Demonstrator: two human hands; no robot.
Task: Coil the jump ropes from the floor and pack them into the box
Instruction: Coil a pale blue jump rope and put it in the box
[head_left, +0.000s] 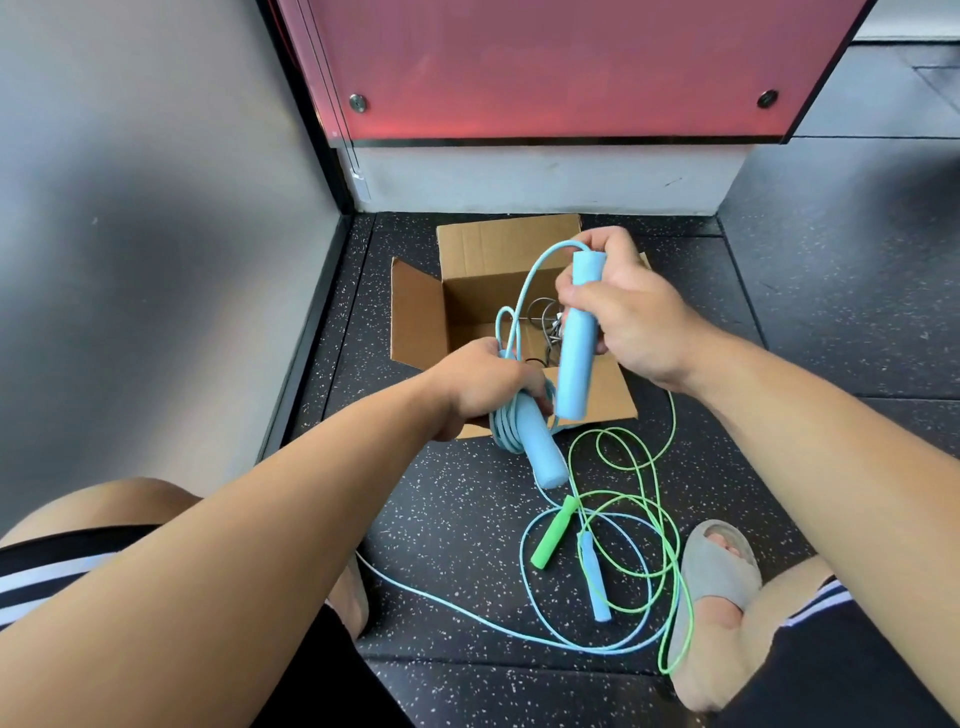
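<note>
**Blue rope nearly wound, two more waiting on the mat**

Nearest the camera, on the speckled floor (441, 519) between the person's knees, two ropes lay loose and overlapping: a green rope (631, 525) with its green handle (555, 532) beside a slim blue handle (593, 577), whose pale cord (457, 613) trailed toward the left knee. A grey slipper (719, 571) sat just beside the green loops. They were probably left sprawled because only one rope could be wound at a time.

Above them, the left hand (483, 384) was closed around a bundle of blue coils (506, 426) and the thick foam handle (543, 447) they wrapped, likely pinching the turns so they could not spring apart. The right hand (631, 317) gripped the second foam handle (579, 343) upright, with a short free length of cord (524, 291) arcing between the two hands. Holding it high seemed meant to keep that last length taut for a final turn.

Beyond the hands, the cardboard box (421, 322) stood with flaps spread, directly under the bundle, so dropping it in would need little reach. A dark, wiry rope (540, 317) appeared already inside, though details were hard to tell.
</note>
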